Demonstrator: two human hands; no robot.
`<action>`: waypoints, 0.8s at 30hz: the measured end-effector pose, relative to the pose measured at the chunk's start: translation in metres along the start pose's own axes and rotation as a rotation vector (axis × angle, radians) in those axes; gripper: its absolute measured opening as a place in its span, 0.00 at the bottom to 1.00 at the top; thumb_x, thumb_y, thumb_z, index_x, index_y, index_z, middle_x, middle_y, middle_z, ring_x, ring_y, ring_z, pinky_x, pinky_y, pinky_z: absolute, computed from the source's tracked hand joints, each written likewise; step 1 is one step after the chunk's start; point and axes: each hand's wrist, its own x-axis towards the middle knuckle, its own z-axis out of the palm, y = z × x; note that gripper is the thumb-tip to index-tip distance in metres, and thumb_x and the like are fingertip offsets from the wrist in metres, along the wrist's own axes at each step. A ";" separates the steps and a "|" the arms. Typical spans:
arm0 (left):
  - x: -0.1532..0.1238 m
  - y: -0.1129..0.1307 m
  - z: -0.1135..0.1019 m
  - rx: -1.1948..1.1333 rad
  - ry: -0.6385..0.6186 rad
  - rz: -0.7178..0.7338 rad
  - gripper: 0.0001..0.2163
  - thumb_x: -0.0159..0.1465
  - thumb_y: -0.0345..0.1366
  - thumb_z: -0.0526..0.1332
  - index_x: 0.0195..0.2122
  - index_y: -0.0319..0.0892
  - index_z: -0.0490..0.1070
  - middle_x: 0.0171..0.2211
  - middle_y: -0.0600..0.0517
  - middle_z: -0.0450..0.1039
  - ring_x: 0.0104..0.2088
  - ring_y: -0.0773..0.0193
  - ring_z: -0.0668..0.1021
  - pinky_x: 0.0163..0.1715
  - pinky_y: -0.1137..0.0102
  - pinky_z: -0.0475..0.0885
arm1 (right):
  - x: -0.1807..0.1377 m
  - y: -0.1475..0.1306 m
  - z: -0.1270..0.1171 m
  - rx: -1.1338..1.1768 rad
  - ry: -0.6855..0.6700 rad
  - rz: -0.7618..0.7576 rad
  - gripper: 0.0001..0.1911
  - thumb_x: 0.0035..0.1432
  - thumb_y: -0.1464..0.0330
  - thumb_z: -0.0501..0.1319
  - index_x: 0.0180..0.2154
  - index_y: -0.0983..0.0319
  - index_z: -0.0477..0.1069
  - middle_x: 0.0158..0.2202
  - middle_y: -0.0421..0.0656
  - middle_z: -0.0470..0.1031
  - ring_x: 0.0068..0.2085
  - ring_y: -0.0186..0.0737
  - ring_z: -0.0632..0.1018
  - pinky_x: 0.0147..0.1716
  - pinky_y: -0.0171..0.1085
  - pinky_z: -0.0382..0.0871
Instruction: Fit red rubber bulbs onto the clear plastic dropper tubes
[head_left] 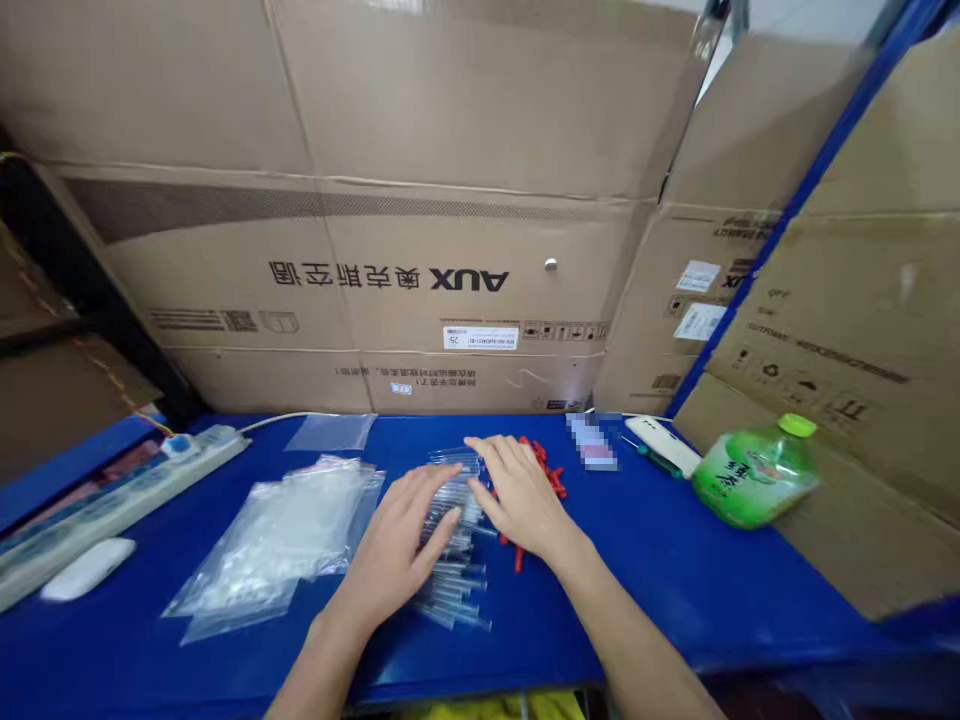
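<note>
Hands lie side by side over a heap of clear plastic tubes (454, 560) in the middle of the blue tabletop (675, 560). The left hand (401, 545) rests palm down on the near and left part of the heap, fingers spread and flat, pressing on the tubes rather than gripping any one. The right hand (517, 495) lies flat too, fingers stretched out toward the far end of the heap, fingertips touching the tubes there; nothing is clasped in it. The tubes lie roughly parallel, their ends pointing right, and some stick out from under the left hand toward the table's near edge.

Small red caps (551, 475) are scattered just beyond and to the right of the right hand, with a few showing under its wrist. Left of the tubes lies a loose stack of clear plastic bags (277, 535), close to the left hand but apart from it, and one more flat bag (330, 432) lies farther back. A white power strip (112, 500) runs along the left side of the table, and a white oblong object (88, 568) sits near its front end. To the right, well apart from the hands, a green drink bottle (754, 470) lies on its side, with a white device (664, 445) just behind it. Large cardboard boxes (390, 270), printed AUX, stand against the back of the table.
</note>
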 end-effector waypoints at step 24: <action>0.000 0.002 0.006 -0.011 0.014 0.034 0.13 0.75 0.37 0.54 0.58 0.46 0.68 0.54 0.47 0.76 0.57 0.54 0.74 0.58 0.59 0.67 | 0.001 0.024 -0.016 -0.059 0.060 0.053 0.21 0.73 0.64 0.54 0.64 0.60 0.64 0.54 0.51 0.75 0.54 0.54 0.73 0.52 0.48 0.65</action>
